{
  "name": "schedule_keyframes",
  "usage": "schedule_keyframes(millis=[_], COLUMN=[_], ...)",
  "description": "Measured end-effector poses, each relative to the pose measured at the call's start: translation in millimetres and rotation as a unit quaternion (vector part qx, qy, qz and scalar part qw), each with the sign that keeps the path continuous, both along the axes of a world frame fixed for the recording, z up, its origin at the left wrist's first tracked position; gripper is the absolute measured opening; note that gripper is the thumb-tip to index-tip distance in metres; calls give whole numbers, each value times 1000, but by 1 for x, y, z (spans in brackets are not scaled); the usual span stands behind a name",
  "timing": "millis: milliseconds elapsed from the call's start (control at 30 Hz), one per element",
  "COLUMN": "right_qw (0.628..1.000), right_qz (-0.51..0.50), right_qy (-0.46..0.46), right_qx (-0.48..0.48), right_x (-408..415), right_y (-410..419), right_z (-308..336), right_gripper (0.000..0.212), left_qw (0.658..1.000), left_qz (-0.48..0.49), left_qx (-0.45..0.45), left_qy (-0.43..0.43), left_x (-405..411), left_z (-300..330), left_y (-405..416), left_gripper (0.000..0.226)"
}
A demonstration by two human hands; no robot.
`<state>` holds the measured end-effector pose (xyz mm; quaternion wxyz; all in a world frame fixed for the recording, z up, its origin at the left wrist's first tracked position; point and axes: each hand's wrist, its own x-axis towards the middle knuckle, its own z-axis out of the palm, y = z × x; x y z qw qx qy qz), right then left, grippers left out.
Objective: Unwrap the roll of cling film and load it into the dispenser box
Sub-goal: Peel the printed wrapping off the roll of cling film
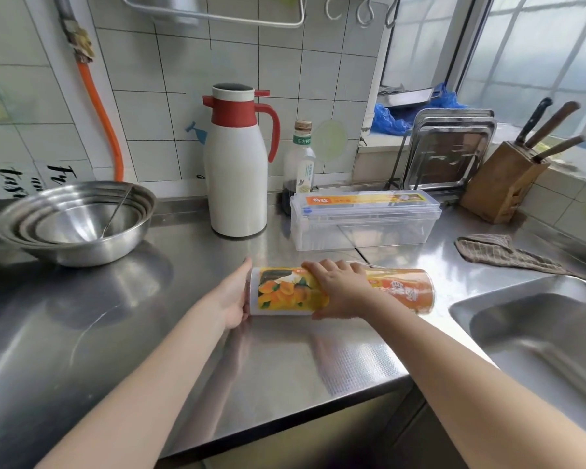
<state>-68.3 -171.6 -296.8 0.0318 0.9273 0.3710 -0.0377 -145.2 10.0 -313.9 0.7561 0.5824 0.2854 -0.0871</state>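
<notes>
Orange-wrapped cling film roll (400, 291) between left hand (236, 297) and right hand (340, 287), on counter (149, 316).

A stainless steel bench (115, 333) is seen with a sink (538, 336) set into its right end. Nested steel bowls (75, 221) are placed at the left rear, a white and red flask (237, 177) and a bottle (300, 164) along the back edge, a clear dispenser box (362, 220) beside them, a knife block (503, 182) in the rear right corner, a checked cloth (501, 252) nearby, and the wrapped roll (400, 292) mid-bench.
</notes>
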Motion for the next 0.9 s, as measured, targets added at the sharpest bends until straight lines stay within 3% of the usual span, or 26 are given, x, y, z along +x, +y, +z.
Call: schedule_keyframes(millis=[133, 267, 600, 733, 900], right_qw=[1000, 1000, 1000, 1000, 999], right_qz=[-2, -10, -15, -16, -17], right_qy=[12, 23, 23, 22, 25], right_qx=[7, 13, 13, 14, 14], right_x=[3, 5, 0, -1, -1], right_y=[1, 2, 2, 2, 2], right_z=[0, 1, 3, 3, 4], right_gripper=[99, 98, 97, 97, 97], left_qw=[995, 992, 983, 963, 951], left_qz=[91, 121, 163, 209, 177], left_qx=[-3, 22, 18, -29, -56], left_qy=[32, 26, -86, -170, -247], left_x=[-5, -16, -28, -41, -49], left_z=[-5, -2, -2, -4, 1], left_y=[10, 28, 30, 40, 35], left_gripper=[35, 29, 11, 26, 40])
